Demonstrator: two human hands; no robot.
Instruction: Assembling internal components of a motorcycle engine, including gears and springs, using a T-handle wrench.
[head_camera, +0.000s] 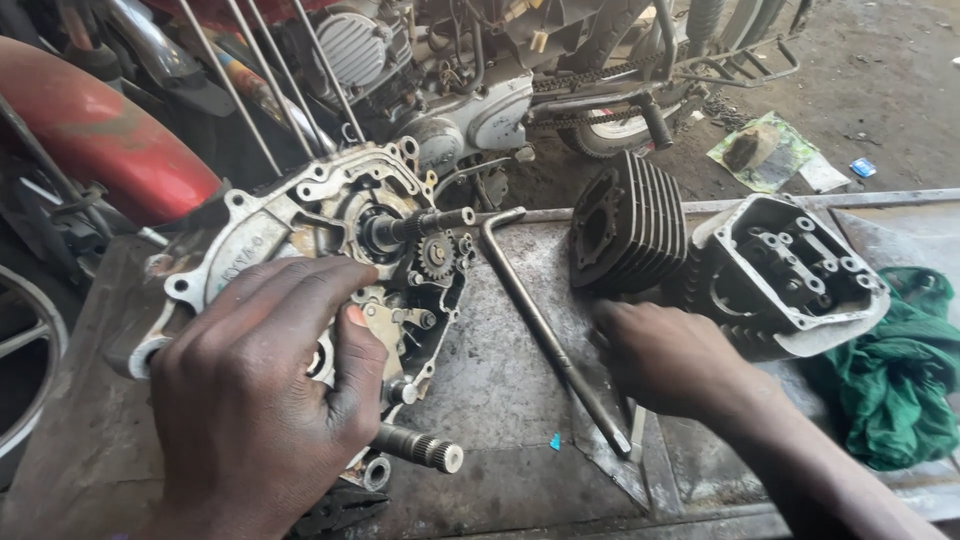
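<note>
Left hand: the left hand lies palm-down on the engine crankcase half, fingers spread and curled over its near edge, thumb pressed against the open inner face; clamped on the casing.
Crankcase half: tilted up on the table, directly under and beyond the left hand, open side facing right.
Shafts: 1 threaded shaft juts out just beyond the fingertips, with a small gear below it; 1 splined shaft sticks out just right of the thumb's base.
Right hand: the right hand rests knuckles-up on the table, fingers curled together; what they close on is hidden, so I cannot tell.
L-shaped wrench: the L-shaped wrench lies flat between the 2 hands, its far end just left of the right hand.
Finned cylinder: the finned cylinder stands just beyond the right hand.
Cylinder head: the cylinder head sits to the right of that hand, beside the cylinder.
Green rag: the green rag is bunched further right, beside the forearm.
</note>
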